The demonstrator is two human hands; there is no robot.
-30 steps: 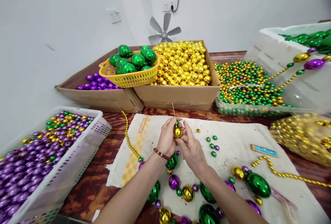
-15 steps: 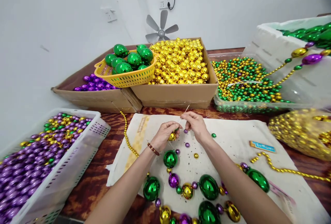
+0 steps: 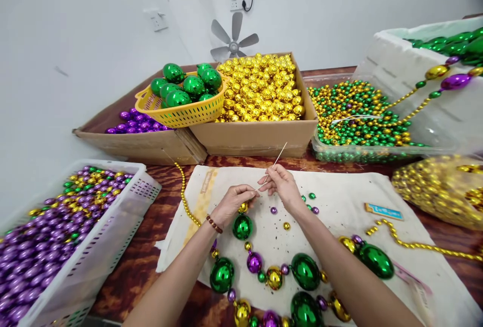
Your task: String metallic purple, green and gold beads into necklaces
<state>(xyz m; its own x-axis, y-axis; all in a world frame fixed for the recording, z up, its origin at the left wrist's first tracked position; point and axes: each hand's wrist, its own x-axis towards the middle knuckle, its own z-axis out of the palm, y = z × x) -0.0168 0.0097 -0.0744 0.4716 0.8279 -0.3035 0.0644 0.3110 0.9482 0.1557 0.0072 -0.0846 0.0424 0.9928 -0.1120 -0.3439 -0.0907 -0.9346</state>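
Note:
My right hand [image 3: 279, 183] pinches a thin white needle-like stick [image 3: 280, 153] that points up and to the right. Close beside it, my left hand [image 3: 236, 203] is closed at the fingertips, around something too small to make out, perhaps thread. Just under the left fingers hangs a gold bead [image 3: 243, 208], with a green ball [image 3: 242, 227] below it. Strands of large green, gold and purple beads curve over the white cloth [image 3: 332, 191] between my forearms. Loose small beads, among them a purple one [image 3: 273, 210] and a gold one [image 3: 287, 226], lie near my right wrist.
Behind the cloth stand a carton of gold balls [image 3: 252, 136], a yellow basket [image 3: 184, 115] of green balls and a clear tub [image 3: 377, 153] of small beads. A white crate [image 3: 139, 176] is at the left. Pink scissors [image 3: 413, 276] lie at the right.
The stick now reaches higher above my right fingers. My left hand has shifted slightly left and down, and the green ball below it has moved left. More small beads show beside my right wrist.

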